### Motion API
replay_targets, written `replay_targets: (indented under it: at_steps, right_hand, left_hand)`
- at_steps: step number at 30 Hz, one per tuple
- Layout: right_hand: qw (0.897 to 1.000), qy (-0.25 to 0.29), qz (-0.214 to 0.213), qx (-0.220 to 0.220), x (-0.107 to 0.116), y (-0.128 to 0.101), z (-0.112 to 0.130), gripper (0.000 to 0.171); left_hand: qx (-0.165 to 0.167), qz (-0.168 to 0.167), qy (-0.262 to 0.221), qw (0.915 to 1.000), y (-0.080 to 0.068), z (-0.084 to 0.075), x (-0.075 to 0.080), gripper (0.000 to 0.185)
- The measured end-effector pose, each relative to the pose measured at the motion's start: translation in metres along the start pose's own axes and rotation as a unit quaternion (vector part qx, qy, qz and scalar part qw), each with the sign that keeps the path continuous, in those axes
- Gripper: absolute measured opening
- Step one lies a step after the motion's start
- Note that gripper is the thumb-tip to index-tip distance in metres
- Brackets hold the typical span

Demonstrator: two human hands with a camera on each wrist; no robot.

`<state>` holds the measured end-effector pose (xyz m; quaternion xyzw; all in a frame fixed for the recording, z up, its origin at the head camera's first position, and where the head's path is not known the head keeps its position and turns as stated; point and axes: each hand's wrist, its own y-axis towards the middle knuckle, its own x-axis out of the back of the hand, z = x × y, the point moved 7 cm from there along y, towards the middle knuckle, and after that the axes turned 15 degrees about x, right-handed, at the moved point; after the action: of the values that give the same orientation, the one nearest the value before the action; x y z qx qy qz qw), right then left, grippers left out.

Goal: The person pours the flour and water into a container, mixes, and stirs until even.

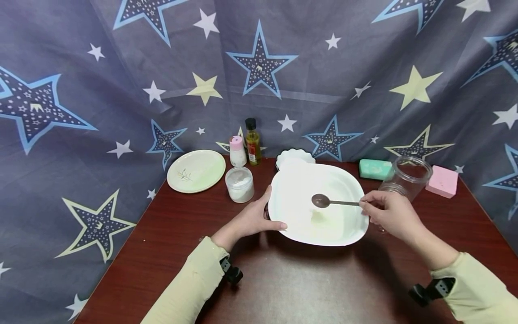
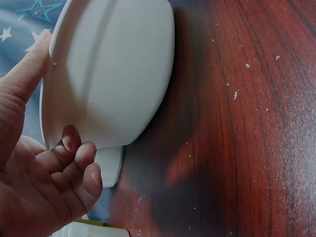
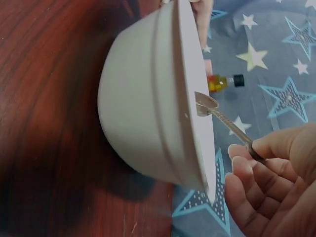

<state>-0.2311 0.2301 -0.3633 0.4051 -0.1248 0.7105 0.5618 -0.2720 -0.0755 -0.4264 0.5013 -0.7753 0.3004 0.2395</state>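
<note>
A white oval basin (image 1: 291, 207) tilts over the table, its inside facing the head view and a pale yellowish patch near the bottom. My left hand (image 1: 256, 217) holds its left rim, thumb on the near side; the left wrist view shows curled fingertips (image 2: 92, 177) against the basin's outer wall (image 2: 118, 74). Between thumb and fingers, my right hand (image 1: 391, 213) pinches the handle end of a brown spoon (image 1: 321, 200). Its bowl hangs over the basin's inside, and in the right wrist view the spoon (image 3: 232, 126) reaches across the basin's rim.
Behind stand a jar of white powder (image 1: 240, 186), a pink-capped shaker (image 1: 238, 155), an oil bottle (image 1: 253, 146) and a scalloped white dish (image 1: 295, 156). A plate (image 1: 202, 173) lies left. Right are a clear jar (image 1: 410, 173), a green block (image 1: 373, 169) and a pink block (image 1: 442, 181).
</note>
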Motion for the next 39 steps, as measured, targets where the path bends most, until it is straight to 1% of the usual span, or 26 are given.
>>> replay_targets:
  at_steps: [4, 8, 13, 18, 22, 26, 31, 35, 39]
  right_hand:
    - [0.999, -0.038, 0.012, 0.027, -0.011, 0.008, 0.009, 0.007]
    - [0.996, -0.073, 0.020, 0.056, -0.020, 0.014, 0.014, 0.004]
    - [0.988, -0.121, 0.028, 0.087, -0.031, 0.019, 0.019, 0.007]
    - [0.983, -0.148, 0.029, 0.102, -0.039, 0.024, 0.024, 0.008]
    - [0.980, -0.164, 0.024, 0.109, -0.044, 0.029, 0.026, 0.010]
    - [0.974, -0.193, 0.016, 0.113, -0.048, 0.033, 0.028, 0.011]
    - [0.969, -0.222, 0.011, 0.107, -0.051, 0.036, 0.026, 0.011]
    - [0.966, -0.236, 0.006, 0.102, -0.047, 0.039, 0.024, 0.011]
    - [0.967, -0.236, 0.000, 0.096, -0.038, 0.039, 0.018, 0.011]
  left_hand:
    - [-0.004, -0.002, -0.003, 1.0000, 0.000, 0.000, 0.000, 0.121]
    - [-0.006, -0.003, -0.005, 1.0000, 0.000, 0.000, 0.000, 0.121]
    - [-0.006, -0.002, -0.008, 1.0000, -0.001, 0.000, 0.000, 0.120]
    - [-0.005, -0.003, -0.006, 1.0000, 0.000, 0.000, 0.000, 0.120]
    - [-0.002, -0.002, -0.005, 1.0000, 0.000, 0.000, 0.000, 0.120]
    - [-0.004, -0.002, -0.007, 1.0000, -0.001, -0.001, 0.001, 0.120]
    - [-0.005, 0.000, -0.010, 0.9999, -0.001, -0.001, 0.001, 0.120]
    - [-0.004, 0.000, -0.011, 0.9999, -0.001, -0.001, 0.001, 0.120]
    - [-0.006, 0.002, -0.011, 0.9999, 0.000, -0.001, 0.000, 0.120]
